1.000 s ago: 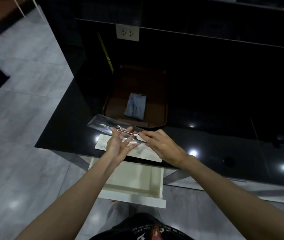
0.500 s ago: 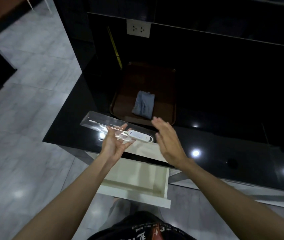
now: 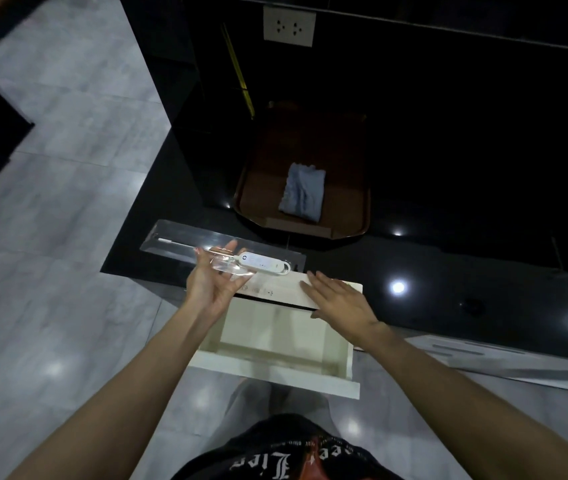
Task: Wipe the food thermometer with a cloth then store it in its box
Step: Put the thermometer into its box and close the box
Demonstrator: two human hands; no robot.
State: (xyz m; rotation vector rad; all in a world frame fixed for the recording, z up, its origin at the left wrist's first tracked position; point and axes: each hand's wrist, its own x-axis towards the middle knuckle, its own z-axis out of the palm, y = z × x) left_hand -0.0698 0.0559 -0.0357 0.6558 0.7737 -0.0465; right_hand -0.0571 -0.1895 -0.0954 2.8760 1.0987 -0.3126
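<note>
The white food thermometer lies in a clear plastic tray, its thin probe pointing left. My left hand grips this tray from below and holds it just above the black counter's front edge. My right hand rests flat, fingers spread, on a long white cardboard box lying along the counter edge. A folded grey cloth sits in a brown tray behind them.
A cream drawer stands pulled out below the black counter, directly under my hands. A wall socket is on the dark back panel. Grey tiled floor lies to the left.
My right hand let go of the thermometer's handle end, lifted, then came down flat on the white box. My left hand kept the clear tray with the thermometer.
</note>
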